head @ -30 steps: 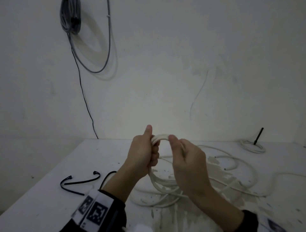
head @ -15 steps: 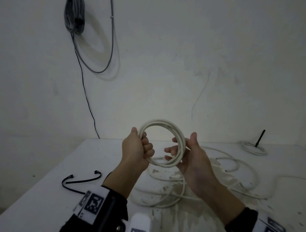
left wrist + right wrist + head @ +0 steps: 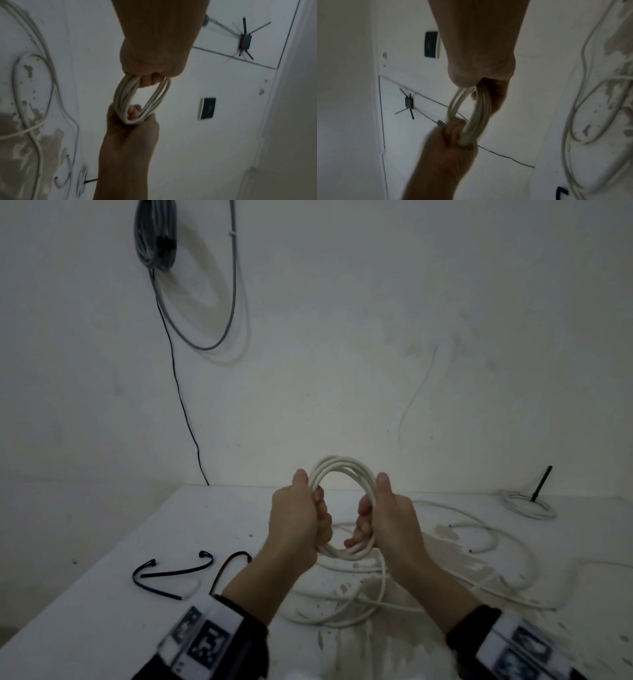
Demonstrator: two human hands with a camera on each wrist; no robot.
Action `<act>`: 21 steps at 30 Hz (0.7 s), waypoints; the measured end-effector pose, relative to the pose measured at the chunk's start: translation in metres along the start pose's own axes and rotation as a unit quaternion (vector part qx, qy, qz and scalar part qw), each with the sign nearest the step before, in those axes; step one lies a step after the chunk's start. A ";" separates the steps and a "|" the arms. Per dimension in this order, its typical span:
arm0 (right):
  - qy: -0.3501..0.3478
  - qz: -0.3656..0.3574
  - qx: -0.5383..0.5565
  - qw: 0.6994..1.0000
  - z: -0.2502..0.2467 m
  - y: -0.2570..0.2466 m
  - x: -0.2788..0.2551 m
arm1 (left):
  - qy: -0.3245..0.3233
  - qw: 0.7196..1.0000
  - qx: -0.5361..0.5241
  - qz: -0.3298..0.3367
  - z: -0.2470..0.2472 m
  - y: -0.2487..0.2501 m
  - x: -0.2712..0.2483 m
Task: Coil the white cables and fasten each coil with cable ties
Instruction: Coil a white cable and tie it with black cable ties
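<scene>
Head view: half a second back the right hand (image 3: 387, 525) lay loosely against the coil (image 3: 342, 470) with its fingers spread; now it has closed on the right side of the ring, thumb up along the outside, fingers hooked through the middle. The left hand (image 3: 301, 522) keeps its clenched grip on the left side, thumb up. The coil stands upright between them, lifted clear of the table (image 3: 137, 542), with a strand trailing from its lower edge into the loose white cable (image 3: 479, 573) still sprawled below. That suggests the coil is being squared up and more cable is left to wind. Black cable ties (image 3: 171, 573) lie untouched to the left, and a small finished-looking coil (image 3: 529, 506) sits at the far right by the wall. Both forearms reach forward, wrists level, backs of the hands toward the camera.

Left wrist view: the left hand (image 3: 154, 65) is fisted round one end of the coil (image 3: 123, 94), now squeezed into a narrow oval; the right hand (image 3: 130, 129) grasps the opposite end, fingertips (image 3: 134, 109) showing through the loop.

Right wrist view: the right hand (image 3: 481, 70) wraps the bundled strands of the coil (image 3: 481, 108), and the left hand (image 3: 450, 143) clamps the far end; the picture is smeared, so finer finger detail cannot be read.
</scene>
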State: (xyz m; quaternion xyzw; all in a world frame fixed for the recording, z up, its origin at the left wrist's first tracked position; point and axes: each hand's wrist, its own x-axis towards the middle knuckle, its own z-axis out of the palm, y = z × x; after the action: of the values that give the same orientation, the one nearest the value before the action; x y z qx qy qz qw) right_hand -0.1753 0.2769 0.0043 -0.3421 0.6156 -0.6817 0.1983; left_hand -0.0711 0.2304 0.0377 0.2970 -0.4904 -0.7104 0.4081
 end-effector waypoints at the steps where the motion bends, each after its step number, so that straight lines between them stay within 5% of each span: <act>1: -0.059 0.034 0.013 0.998 -0.006 -0.004 0.001 | -0.022 1.000 0.006 -0.017 -0.008 0.005 0.002; 3: -0.148 0.026 0.018 0.989 -0.016 -0.012 0.000 | -0.077 0.992 0.084 -0.050 -0.024 0.011 0.004; 6: -0.260 -0.117 -0.080 0.955 -0.023 -0.023 -0.008 | -0.171 0.953 0.227 -0.108 -0.036 0.012 -0.001; 11: -0.288 -0.372 -0.227 0.853 -0.010 -0.009 -0.020 | -0.257 0.926 0.206 -0.183 -0.043 0.013 -0.005; 17: -0.282 -0.402 -0.188 0.850 -0.002 -0.003 -0.027 | -0.268 0.925 0.176 -0.202 -0.051 0.018 -0.005; 21: -0.278 -0.334 -0.138 0.890 0.005 -0.004 -0.034 | -0.244 0.930 0.189 -0.201 -0.055 0.021 -0.007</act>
State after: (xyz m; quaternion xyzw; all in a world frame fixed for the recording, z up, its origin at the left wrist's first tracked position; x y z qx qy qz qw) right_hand -0.1477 0.2974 0.0008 -0.7269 0.4730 -0.4926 0.0730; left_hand -0.0168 0.2075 0.0386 0.2789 -0.6303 -0.7220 0.0609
